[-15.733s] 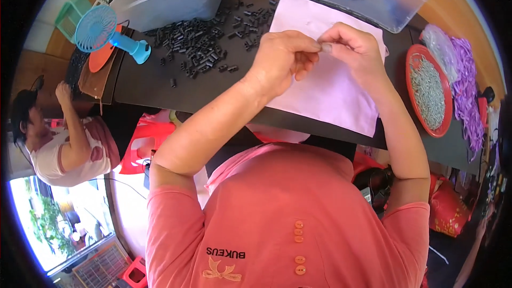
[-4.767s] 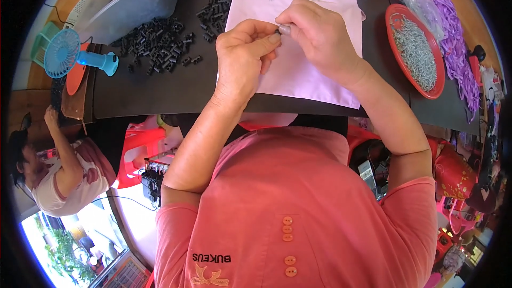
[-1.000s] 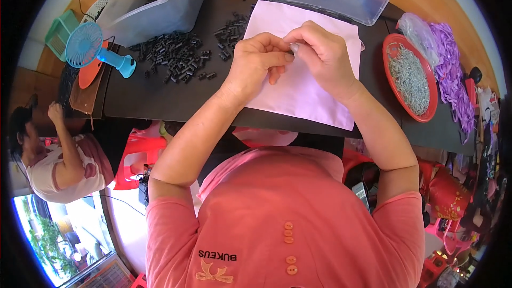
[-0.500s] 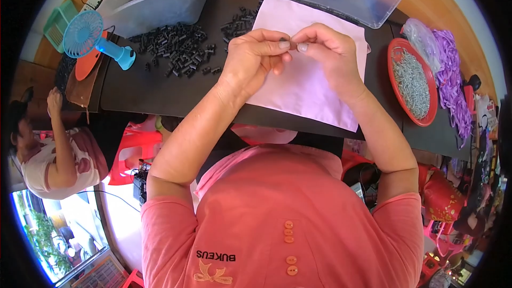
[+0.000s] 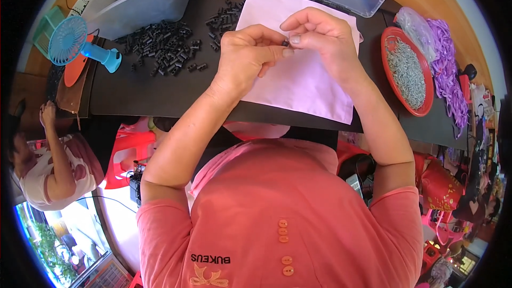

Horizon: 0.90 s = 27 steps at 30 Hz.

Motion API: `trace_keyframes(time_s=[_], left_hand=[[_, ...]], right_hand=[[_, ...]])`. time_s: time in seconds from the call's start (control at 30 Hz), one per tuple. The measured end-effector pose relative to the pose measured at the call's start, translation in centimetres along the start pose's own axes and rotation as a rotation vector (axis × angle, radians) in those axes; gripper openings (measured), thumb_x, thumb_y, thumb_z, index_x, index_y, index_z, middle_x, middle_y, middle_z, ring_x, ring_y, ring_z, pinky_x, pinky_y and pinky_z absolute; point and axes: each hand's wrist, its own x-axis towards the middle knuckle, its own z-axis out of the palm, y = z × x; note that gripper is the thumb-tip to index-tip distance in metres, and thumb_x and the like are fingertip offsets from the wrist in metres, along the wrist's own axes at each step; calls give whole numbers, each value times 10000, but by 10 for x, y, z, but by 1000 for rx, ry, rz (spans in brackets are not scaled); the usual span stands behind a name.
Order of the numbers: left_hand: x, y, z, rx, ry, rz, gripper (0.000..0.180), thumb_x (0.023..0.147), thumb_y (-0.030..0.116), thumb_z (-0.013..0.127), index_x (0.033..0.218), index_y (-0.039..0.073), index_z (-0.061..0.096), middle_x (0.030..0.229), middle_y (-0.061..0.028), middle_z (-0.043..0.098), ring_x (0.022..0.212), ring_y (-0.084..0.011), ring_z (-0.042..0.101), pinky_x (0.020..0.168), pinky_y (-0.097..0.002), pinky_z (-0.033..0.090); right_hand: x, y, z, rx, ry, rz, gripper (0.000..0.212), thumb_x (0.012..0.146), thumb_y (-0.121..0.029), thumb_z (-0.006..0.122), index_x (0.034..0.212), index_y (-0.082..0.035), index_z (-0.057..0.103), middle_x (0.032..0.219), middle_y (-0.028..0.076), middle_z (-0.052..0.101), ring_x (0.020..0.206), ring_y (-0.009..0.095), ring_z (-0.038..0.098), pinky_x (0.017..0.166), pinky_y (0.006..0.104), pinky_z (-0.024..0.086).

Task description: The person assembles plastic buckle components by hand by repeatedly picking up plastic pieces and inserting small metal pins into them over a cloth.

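My left hand (image 5: 242, 56) is above the pink cloth, its thumb and index finger pinching a small black piece (image 5: 285, 43). Most of that piece is hidden by the fingertips. Facing it, my right hand (image 5: 328, 42) has its thumb tip close against the piece, while the index finger arches apart from the thumb. I make out nothing held in the right hand. Beneath both hands the pink cloth (image 5: 298, 93) lies on the dark table. Short black tubular pieces (image 5: 165, 48) are heaped to the left of my hands.
A clear bin (image 5: 144, 13) stands far left, another clear bin (image 5: 368, 2) far right, both with black pieces. On the right are a red bowl (image 5: 384, 69) of small silvery metal parts and purple ribbons (image 5: 445, 64). A blue fan (image 5: 98, 53) stands left; another person (image 5: 58, 165) sits beyond.
My right index finger has lifted away from its thumb, leaving a gap. The black piece shows more at my left fingertips. The whole view has shifted slightly.
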Motion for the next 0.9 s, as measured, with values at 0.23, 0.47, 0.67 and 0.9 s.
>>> trace_keyframes(time_s=[0.23,0.47,0.67,0.9], left_hand=[[-2,-2,2,44,-5,41,158,737,-38,745,878,-53,677,672,-56,618,504,-84,494,436,-219,353],[-4,-3,1,115,-7,57,149,752,-67,713,894,-47,672,667,-47,607,503,-89,497,452,-227,364],[-3,-4,0,126,-19,61,161,753,-75,707,907,-50,665,677,-52,612,516,-88,510,459,-224,373],[-4,-2,0,57,-57,60,128,794,-57,681,921,-54,665,707,-60,623,538,-100,540,479,-229,409]], right_hand=[[-1,0,-4,-45,-21,-2,236,737,-19,569,962,11,636,741,24,602,722,80,559,658,217,439],[1,-5,-4,55,-24,115,265,720,-7,558,972,9,638,702,21,596,629,88,567,594,225,450],[1,-10,-6,61,-61,150,267,738,15,539,989,48,624,728,48,612,658,110,563,646,250,461],[0,-12,-7,71,-32,143,280,705,-46,567,971,14,633,673,23,587,610,99,567,593,227,432]])
